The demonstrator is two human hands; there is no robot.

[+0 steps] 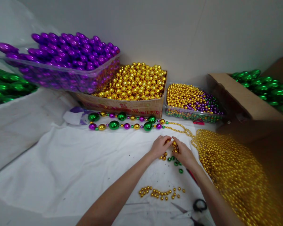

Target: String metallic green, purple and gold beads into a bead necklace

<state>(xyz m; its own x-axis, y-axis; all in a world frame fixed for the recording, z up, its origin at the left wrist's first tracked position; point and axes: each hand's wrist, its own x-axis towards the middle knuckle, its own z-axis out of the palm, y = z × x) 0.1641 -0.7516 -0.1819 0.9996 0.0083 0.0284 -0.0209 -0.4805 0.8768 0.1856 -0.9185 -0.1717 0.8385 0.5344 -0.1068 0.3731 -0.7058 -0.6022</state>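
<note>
My left hand (159, 145) and my right hand (184, 153) meet over a white cloth (68, 166), fingers pinched together on a few small gold beads (174, 144). Just under the hands lie loose small gold beads (163, 156) and small green beads (176, 163). A scatter of small gold beads (160, 193) lies nearer to me. A finished strand of big green, purple and gold beads (124, 121) lies in two rows beyond the hands. A large heap of gold bead strings (231, 169) spreads to the right of my right hand.
Along the wall stand a clear tray of purple beads (68, 59), a cardboard box of gold beads (134, 82) and a clear tray of small mixed beads (191, 100). Green beads (4, 84) sit far left; a cardboard box of green beads (266, 88) sits far right. Scissors (195, 211) lie near me.
</note>
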